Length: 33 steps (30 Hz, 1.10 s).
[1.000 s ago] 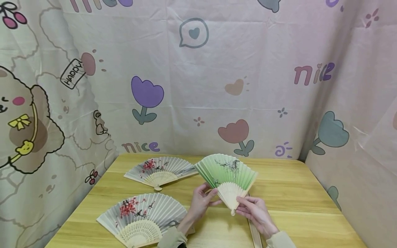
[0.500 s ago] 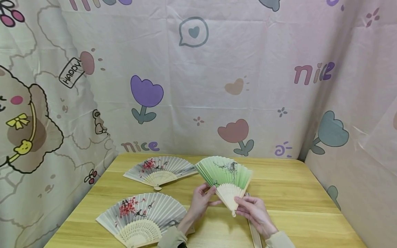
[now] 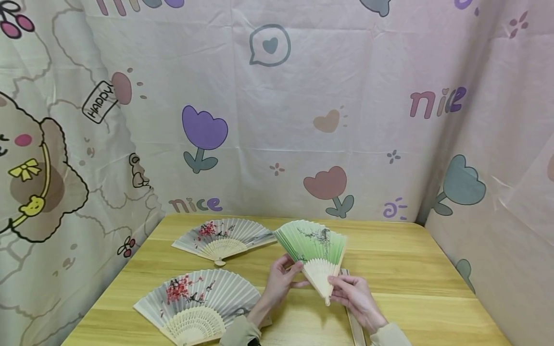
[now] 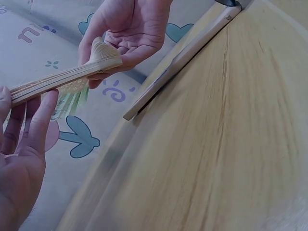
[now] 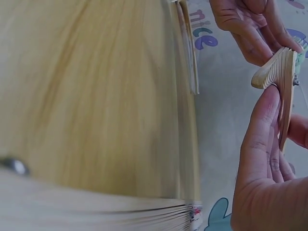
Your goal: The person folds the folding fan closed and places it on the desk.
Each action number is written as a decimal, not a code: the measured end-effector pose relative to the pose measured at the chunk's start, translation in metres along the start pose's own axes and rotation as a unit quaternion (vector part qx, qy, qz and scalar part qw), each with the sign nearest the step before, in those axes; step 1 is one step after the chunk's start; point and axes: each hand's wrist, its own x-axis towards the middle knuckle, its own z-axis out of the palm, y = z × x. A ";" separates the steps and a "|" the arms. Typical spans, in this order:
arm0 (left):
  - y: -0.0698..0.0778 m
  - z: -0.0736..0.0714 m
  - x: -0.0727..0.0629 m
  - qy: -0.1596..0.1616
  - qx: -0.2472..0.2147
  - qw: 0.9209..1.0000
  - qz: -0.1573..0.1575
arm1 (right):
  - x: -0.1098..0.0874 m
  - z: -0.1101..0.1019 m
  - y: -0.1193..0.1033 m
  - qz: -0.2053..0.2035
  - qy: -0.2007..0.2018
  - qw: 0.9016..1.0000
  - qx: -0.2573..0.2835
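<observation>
A green folding fan [image 3: 322,240], partly spread and printed with dark branches, is held up over the table between both hands. My left hand [image 3: 279,281] holds its left edge, thumb in front and other fingers behind. At the lower right edge of the ribs, near the pivot, my right hand [image 3: 357,298] pinches it. The left wrist view shows the fan's pale ribs [image 4: 62,79] stacked edge-on, with the left fingers [image 4: 41,120] around them. In the right wrist view the ribs [image 5: 286,86] bunch together at the pivot, gripped by the right thumb [image 5: 264,106].
Two grey fans with red blossoms lie spread on the left, one near [image 3: 201,302] and one farther back [image 3: 225,238]. A folded fan [image 3: 356,327] lies under the right hand on the wooden table [image 3: 415,274]. Printed cloth [image 3: 268,120] hangs behind and at the sides.
The green fan has narrowed: its right edge has moved left toward the left edge, and its pivot end has shifted slightly right and down. The grey fans have stayed put.
</observation>
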 end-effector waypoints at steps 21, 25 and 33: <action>0.001 0.001 -0.001 0.017 -0.002 1.000 0.000 | -0.001 0.003 0.000 -0.025 -0.017 0.998 -0.052; 0.000 0.001 -0.001 0.016 0.006 1.000 -0.002 | 0.000 0.004 0.001 -0.023 -0.003 0.998 -0.062; -0.001 0.001 0.001 0.024 0.015 1.000 -0.013 | 0.001 0.005 0.002 -0.025 -0.004 0.997 -0.071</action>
